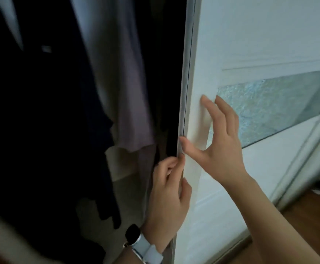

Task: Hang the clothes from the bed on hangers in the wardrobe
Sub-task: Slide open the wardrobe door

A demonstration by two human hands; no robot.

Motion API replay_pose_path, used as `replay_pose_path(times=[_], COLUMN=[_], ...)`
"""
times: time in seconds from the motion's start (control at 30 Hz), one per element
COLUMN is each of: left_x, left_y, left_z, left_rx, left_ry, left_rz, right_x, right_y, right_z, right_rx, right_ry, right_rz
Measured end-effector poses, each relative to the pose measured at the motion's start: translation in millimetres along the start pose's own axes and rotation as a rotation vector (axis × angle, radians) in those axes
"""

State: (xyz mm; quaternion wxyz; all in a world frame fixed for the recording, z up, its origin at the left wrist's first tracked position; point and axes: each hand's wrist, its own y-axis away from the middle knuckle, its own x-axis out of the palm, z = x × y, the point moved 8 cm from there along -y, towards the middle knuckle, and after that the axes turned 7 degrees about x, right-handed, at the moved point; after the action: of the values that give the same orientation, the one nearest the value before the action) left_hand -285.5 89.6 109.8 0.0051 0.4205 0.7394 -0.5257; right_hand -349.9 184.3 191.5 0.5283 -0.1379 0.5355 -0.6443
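Wardrobe door (250, 44): left hand (166, 197) fingers curl round its edge; right hand (220, 143) fingers, spread straight, press it.

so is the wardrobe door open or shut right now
Open, at least partly: hanging clothes show in the dark gap left of the wardrobe door, whose edge the left hand grips.

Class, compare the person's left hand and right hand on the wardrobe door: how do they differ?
The left hand curls its fingers round the wardrobe door edge; the right hand lies with straight fingers on the door's face. The left hand sits lower than the right. The left wrist bears a watch; the right is bare. Both touch the same door.
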Motion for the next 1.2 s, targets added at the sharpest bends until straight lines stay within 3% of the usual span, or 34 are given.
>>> replay_pose_path(times=[0.1, 0.23, 0.67, 1.07, 1.2], left_x=[39.2, 101.9, 234.1, 278.1, 272.7], left_y=[-26.5, -56.2, -128.5, -145.0, -145.6], left_z=[1.6, 6.1, -12.0, -15.2, -16.4], left_rx=[0.012, -0.168, -0.164, -0.198, -0.190], left_ry=[0.131, 0.360, 0.371, 0.388, 0.396], left_rz=[0.003, 0.035, 0.056, 0.078, 0.168], right_x=[-13.2, -28.8, -57.1, -64.8, -64.3], right_y=[-15.2, -32.0, -77.0, -89.5, -87.7], right_z=[-43.9, -95.0, -231.4, -270.3, -260.3], right_rx=[0.078, 0.119, 0.196, 0.187, 0.204], right_ry=[-0.026, -0.009, -0.028, -0.101, -0.112], right_rz=[0.054, 0.076, 0.136, 0.114, 0.082])
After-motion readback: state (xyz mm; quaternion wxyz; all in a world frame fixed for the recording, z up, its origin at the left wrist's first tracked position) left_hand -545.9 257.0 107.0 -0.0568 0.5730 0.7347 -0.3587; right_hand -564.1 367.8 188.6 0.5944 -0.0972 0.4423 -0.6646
